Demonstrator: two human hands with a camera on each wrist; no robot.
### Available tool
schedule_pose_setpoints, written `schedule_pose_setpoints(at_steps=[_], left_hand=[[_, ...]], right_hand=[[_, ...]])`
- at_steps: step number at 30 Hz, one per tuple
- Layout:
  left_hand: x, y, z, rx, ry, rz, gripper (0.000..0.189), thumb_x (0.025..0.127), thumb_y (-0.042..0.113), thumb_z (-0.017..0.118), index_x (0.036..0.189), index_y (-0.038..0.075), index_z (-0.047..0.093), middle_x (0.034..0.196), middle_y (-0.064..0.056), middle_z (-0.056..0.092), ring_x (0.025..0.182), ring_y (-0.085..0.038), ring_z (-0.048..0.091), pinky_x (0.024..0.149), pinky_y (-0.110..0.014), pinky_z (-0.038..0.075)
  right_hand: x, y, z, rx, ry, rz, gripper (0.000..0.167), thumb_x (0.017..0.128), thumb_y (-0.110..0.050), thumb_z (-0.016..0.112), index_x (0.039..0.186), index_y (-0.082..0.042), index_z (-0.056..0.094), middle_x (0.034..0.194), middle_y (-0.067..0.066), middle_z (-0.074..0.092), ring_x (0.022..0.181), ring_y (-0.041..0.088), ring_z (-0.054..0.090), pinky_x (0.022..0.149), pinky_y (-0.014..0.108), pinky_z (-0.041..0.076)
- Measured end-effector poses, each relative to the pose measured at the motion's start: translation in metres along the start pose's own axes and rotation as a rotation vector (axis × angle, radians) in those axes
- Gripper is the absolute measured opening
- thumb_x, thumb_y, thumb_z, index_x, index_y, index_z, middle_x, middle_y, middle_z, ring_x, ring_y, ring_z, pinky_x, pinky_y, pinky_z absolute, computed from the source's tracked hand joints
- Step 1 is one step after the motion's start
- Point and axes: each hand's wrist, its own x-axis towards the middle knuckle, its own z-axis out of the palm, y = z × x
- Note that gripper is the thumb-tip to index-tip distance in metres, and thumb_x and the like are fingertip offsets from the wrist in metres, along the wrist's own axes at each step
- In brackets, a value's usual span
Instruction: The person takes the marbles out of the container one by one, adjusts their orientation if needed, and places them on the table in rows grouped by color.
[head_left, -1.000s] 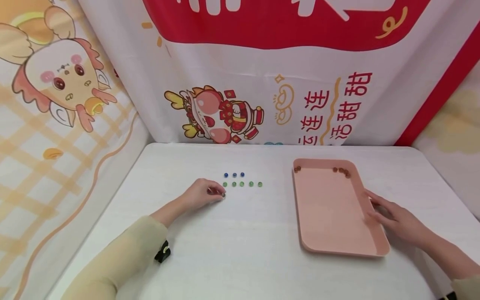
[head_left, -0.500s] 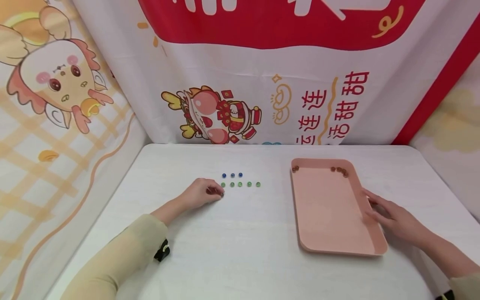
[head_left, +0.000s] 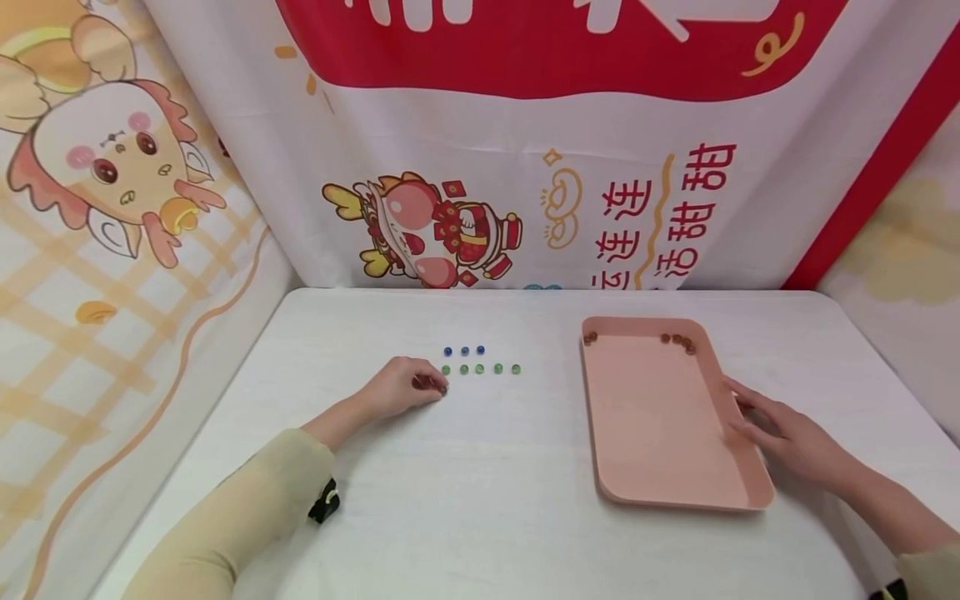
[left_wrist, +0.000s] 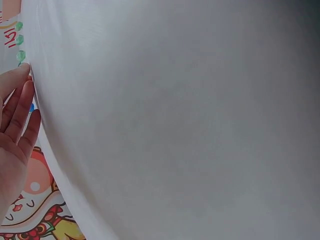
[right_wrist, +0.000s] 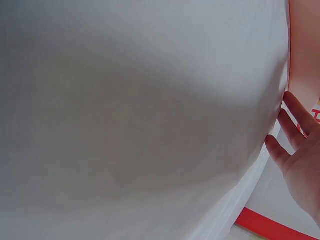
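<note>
In the head view my left hand (head_left: 405, 387) pinches a small dark marble (head_left: 445, 390) between thumb and fingertips, low over the table, partly hidden by the fingers. Beside those fingertips runs a row of several green marbles (head_left: 480, 369), with three blue marbles (head_left: 465, 351) lined up behind it. My right hand (head_left: 795, 433) grips the right rim of a pink tray (head_left: 667, 433), thumb over the edge and fingers along the outside. Several brown marbles (head_left: 678, 339) lie at the tray's far end, in both corners. The right wrist view has those fingers (right_wrist: 295, 117) spread beside the tray's wall.
A white-covered table (head_left: 450, 517) lies under everything. Behind it hangs a printed cloth (head_left: 465, 117) with red lettering and cartoon figures, and another printed cloth (head_left: 172, 333) borders the left side.
The head view has shifted slightly. My left fingers have settled a little over the dark marble, covering more of it; the right hand and tray keep their places.
</note>
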Motion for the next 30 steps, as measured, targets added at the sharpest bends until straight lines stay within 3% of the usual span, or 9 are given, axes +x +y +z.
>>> schedule_pose_setpoints(at_steps=[5,9,12,17,20,26,30], left_hand=[[-0.003,0.002,-0.004,-0.008,-0.002,-0.031,0.019,0.085,0.012,0.076,0.104,0.013,0.074,0.091,0.008,0.067,0.083,-0.012,0.059,0.076,-0.030,0.050],[-0.006,0.006,-0.015,-0.039,0.023,-0.095,0.022,0.085,0.013,0.076,0.107,0.011,0.073,0.093,0.004,0.067,0.084,-0.016,0.059,0.075,-0.031,0.051],[-0.004,0.011,-0.025,-0.047,0.048,-0.096,0.024,0.086,0.014,0.075,0.110,0.010,0.072,0.098,-0.001,0.068,0.087,-0.017,0.059,0.080,-0.034,0.051],[0.011,0.032,-0.038,-0.027,0.060,-0.009,0.025,0.087,0.015,0.074,0.112,0.008,0.072,0.104,-0.006,0.070,0.092,-0.018,0.060,0.089,-0.041,0.050],[0.026,0.050,-0.039,0.001,0.040,0.063,0.022,0.088,0.016,0.074,0.110,0.012,0.073,0.100,-0.001,0.070,0.092,-0.016,0.059,0.090,-0.043,0.049],[0.062,0.088,-0.025,0.084,-0.043,0.254,0.020,0.089,0.017,0.073,0.109,0.014,0.073,0.101,0.003,0.069,0.093,-0.012,0.060,0.089,-0.041,0.049],[0.085,0.110,-0.014,0.145,-0.092,0.307,0.020,0.090,0.017,0.071,0.110,0.013,0.072,0.105,-0.003,0.069,0.095,-0.014,0.061,0.088,-0.035,0.048]], right_hand=[[0.001,0.000,0.000,0.014,-0.012,0.010,0.074,0.096,-0.031,0.061,0.154,-0.008,0.022,0.146,0.031,0.035,0.127,0.051,0.036,0.093,0.069,0.032],[0.002,0.001,0.001,0.022,-0.016,0.017,0.074,0.096,-0.032,0.061,0.154,-0.008,0.023,0.146,0.030,0.035,0.127,0.050,0.036,0.093,0.069,0.032],[0.002,0.000,0.001,0.024,-0.028,0.030,0.074,0.096,-0.034,0.060,0.154,-0.008,0.022,0.147,0.031,0.034,0.128,0.050,0.035,0.093,0.070,0.031],[0.001,0.000,0.000,0.020,-0.033,0.043,0.075,0.097,-0.036,0.059,0.154,-0.008,0.021,0.146,0.031,0.035,0.128,0.050,0.035,0.093,0.071,0.031],[0.001,0.000,0.000,0.025,-0.024,0.034,0.074,0.097,-0.035,0.060,0.154,-0.008,0.022,0.145,0.032,0.036,0.128,0.050,0.035,0.093,0.071,0.031],[0.001,0.000,0.001,0.035,-0.019,0.028,0.074,0.096,-0.033,0.061,0.154,-0.007,0.023,0.145,0.031,0.036,0.128,0.048,0.036,0.093,0.071,0.031],[0.001,0.001,0.001,0.043,-0.019,0.030,0.074,0.096,-0.034,0.060,0.154,-0.008,0.023,0.145,0.030,0.036,0.129,0.049,0.035,0.094,0.071,0.030]])
